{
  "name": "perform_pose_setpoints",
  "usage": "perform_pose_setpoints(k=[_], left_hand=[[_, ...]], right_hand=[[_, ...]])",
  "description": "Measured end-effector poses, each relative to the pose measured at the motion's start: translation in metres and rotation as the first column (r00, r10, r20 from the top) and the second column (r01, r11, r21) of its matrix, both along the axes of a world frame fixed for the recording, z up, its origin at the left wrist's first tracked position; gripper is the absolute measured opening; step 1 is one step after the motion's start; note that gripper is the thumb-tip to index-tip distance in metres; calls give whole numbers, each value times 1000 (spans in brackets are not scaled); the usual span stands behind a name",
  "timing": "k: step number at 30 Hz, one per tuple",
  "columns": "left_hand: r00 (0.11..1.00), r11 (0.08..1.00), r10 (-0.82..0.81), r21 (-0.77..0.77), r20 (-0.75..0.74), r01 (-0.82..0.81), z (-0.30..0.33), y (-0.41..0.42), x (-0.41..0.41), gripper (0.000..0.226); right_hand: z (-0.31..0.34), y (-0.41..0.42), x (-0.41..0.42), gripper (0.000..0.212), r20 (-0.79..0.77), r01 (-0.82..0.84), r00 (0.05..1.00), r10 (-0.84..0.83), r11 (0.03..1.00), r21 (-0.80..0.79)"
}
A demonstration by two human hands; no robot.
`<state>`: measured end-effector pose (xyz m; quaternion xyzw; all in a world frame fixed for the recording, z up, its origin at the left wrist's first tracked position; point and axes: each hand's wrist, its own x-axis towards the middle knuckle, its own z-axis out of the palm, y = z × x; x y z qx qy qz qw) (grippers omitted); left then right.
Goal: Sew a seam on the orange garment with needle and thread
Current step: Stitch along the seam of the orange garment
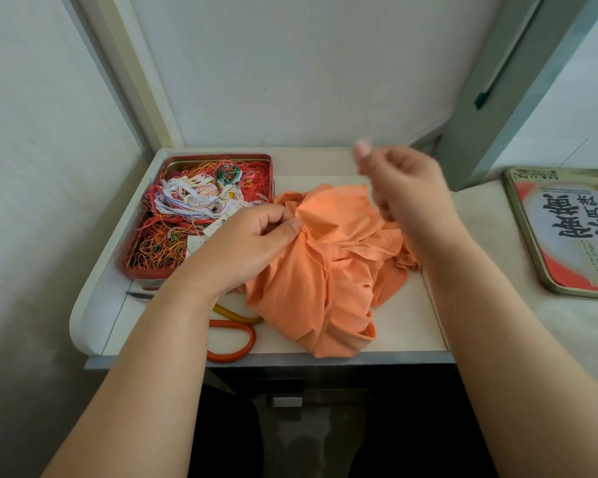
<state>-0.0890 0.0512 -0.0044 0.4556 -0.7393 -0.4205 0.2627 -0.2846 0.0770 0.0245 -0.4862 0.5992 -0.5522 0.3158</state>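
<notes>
The orange garment (325,267) lies crumpled in a heap on the white table (404,326), its near folds reaching almost to the table's front edge. A short length of orange thread (316,251) runs down across the cloth from a gathered point near the top of the heap. The left hand (252,243) rests on the left side of the garment and pinches that gathered fold between thumb and curled fingers, right where the thread comes out. The right hand (404,188) is raised above the far right part of the garment, fingers curled with thumb and forefinger brought together; it is blurred by motion, so the needle itself cannot be made out and whether the fingers actually hold anything cannot be told.

Just left of the garment, at the far left of the table, stands an open red tin (142,270) filled with a tangle of threads in many colours and some white paper tags. Near the front edge, partly under the left forearm, lie scissors (233,339) with one orange and one yellow handle loop. To the right, on a separate pale surface, lies a tin lid (567,232) printed with large dark characters.
</notes>
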Motion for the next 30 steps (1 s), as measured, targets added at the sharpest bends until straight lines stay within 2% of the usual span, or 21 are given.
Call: perform_pose_setpoints(k=[2, 7, 12, 18, 21, 24, 26, 27, 30], left_hand=[[999, 999, 46, -4, 6, -46, 1, 1, -2, 26], [982, 983, 182, 23, -55, -181, 2, 2, -5, 23], [959, 962, 274, 10, -79, -274, 1, 1, -8, 22], [955, 961, 277, 10, -103, -278, -1, 2, -8, 21], [961, 966, 256, 7, -101, -257, 0, 2, -9, 21], [979, 981, 193, 27, -72, -191, -1, 1, -7, 22], [992, 994, 106, 42, -75, -103, 0, 0, -4, 27], [995, 997, 64, 48, -82, -60, 0, 0, -3, 30], [995, 998, -26, 49, -99, 31, 4, 5, -3, 28]], right_hand=[[1, 9, 15, 46, -200, -172, 963, 180, 983, 59], [-1, 15, 23, 34, -354, -368, 835, 421, 906, 208], [-8, 13, 23, 28, -500, -341, 743, 445, 894, 289], [-12, 10, 22, 12, -503, -320, 757, 417, 908, 270], [-10, 9, 20, 12, -365, -400, 795, 485, 871, 286], [-8, 7, 11, 12, 30, -520, 847, 531, 814, 260], [-9, 4, 4, 13, 315, -587, 797, 515, 783, 204], [-10, 3, 1, 13, 398, -592, 774, 493, 786, 178], [-16, -2, 0, 13, 469, -564, 762, 447, 814, 140]])
